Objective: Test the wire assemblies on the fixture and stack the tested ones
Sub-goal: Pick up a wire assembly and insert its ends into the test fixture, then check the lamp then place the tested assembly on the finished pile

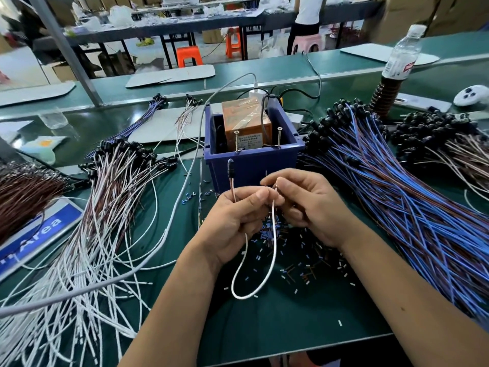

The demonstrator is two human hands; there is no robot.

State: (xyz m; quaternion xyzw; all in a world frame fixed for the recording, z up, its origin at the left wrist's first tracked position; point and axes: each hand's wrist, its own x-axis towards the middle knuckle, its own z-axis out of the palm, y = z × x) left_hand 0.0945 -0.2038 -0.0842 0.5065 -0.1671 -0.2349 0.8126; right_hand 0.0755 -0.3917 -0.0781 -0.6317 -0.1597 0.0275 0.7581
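Note:
One wire assembly (pixel 273 250), white and brown with a black cap at its top, is held up in front of the blue fixture bin (pixel 251 165). My left hand (pixel 232 221) grips the brown lead just below the cap. My right hand (pixel 307 205) pinches the white wire's bare end. The white wire hangs in a loop below both hands. Two upright screws (pixel 236 140) stand on the bin's front rim, before an orange box (pixel 246 123). A spread pile of white and brown assemblies (pixel 105 221) lies at the left.
A thick pile of blue-wired assemblies (pixel 397 194) fills the right side, with a darker bundle (pixel 449 144) behind it. Small cut sleeve bits (pixel 304 260) litter the green mat. A water bottle (pixel 402 54) stands at the back right. A grey cable (pixel 158 239) crosses the left pile.

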